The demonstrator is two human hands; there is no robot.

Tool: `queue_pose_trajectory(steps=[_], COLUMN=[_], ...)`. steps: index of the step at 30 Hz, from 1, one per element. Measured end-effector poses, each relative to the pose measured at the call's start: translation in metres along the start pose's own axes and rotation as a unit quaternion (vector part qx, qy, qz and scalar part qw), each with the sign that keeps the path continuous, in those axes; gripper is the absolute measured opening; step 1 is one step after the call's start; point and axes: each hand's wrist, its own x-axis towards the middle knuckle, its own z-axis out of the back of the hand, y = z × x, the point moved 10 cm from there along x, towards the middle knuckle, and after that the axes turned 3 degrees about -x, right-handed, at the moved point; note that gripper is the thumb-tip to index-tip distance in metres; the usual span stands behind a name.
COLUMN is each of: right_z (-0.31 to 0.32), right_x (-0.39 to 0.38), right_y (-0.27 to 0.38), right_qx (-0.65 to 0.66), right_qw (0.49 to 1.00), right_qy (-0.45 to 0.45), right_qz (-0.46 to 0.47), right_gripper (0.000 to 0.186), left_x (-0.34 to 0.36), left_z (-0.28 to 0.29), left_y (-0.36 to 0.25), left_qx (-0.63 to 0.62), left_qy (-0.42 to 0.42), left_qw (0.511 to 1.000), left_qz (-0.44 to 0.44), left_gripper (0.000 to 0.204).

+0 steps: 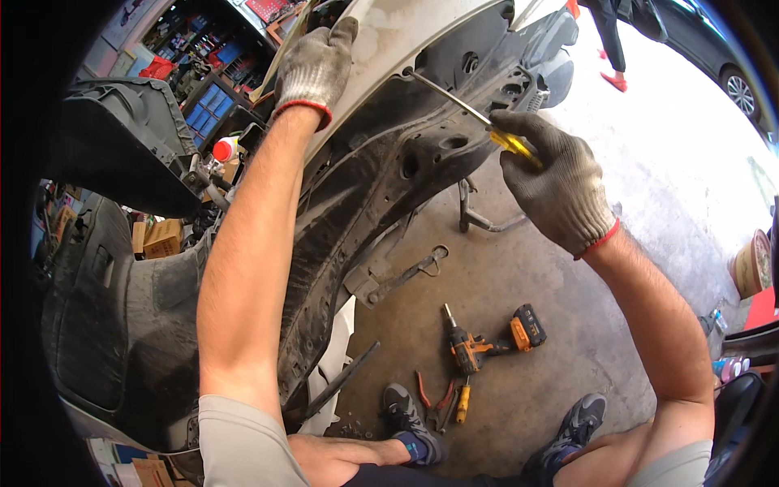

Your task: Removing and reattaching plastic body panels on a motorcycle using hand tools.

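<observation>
My right hand, in a grey knit glove with a red cuff, closes round the yellow handle of a screwdriver. The tool's shaft slants up and left, its tip at a small round spot where a dark wheel-arch liner meets a pale fender. My left hand, gloved alike, rests at the fender's far-left edge with fingers bent over it; part of the grip is hidden. Dust and several holes mark the liner.
On the concrete floor lie an orange and black cordless impact wrench, red-handled pliers and a yellow-handled tool, between my shoes. A black bumper-like part stands left. A person's legs and a dark car show far right.
</observation>
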Motion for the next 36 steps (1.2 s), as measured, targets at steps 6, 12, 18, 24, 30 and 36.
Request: queue_pose_trajectory(steps=[6, 12, 18, 24, 30, 36], right_z=[-0.002, -0.019, -0.022, -0.03, -0.042, -0.028], right_x=[-0.002, -0.005, -0.004, -0.009, -0.019, -0.005], right_y=[-0.004, -0.009, -0.013, -0.019, -0.031, -0.016], right_qx=[-0.022, 0.038, 0.123, 0.199, 0.319, 0.149], right_qw=[0.999, 0.999, 0.992, 0.969, 0.906, 0.986], right_qy=[-0.032, -0.008, -0.013, 0.019, 0.073, -0.004], right_qz=[0.029, -0.019, -0.038, -0.146, -0.269, -0.077], right_gripper=[0.028, 0.033, 0.036, 0.039, 0.038, 0.037], left_x=[-0.012, -0.002, -0.004, 0.0, 0.0, -0.001], left_z=[0.008, 0.01, 0.012, 0.006, 0.007, 0.009], left_y=[-0.019, -0.014, -0.019, -0.015, -0.014, -0.013], left_qx=[-0.038, -0.049, -0.066, -0.056, -0.062, -0.09], left_qy=[0.004, -0.043, -0.033, -0.017, -0.018, -0.03], left_qw=[0.999, 0.995, 0.994, 0.996, 0.995, 0.993], left_qz=[0.028, -0.073, -0.085, -0.064, -0.076, -0.074], left_gripper=[0.054, 0.053, 0.052, 0.05, 0.049, 0.049])
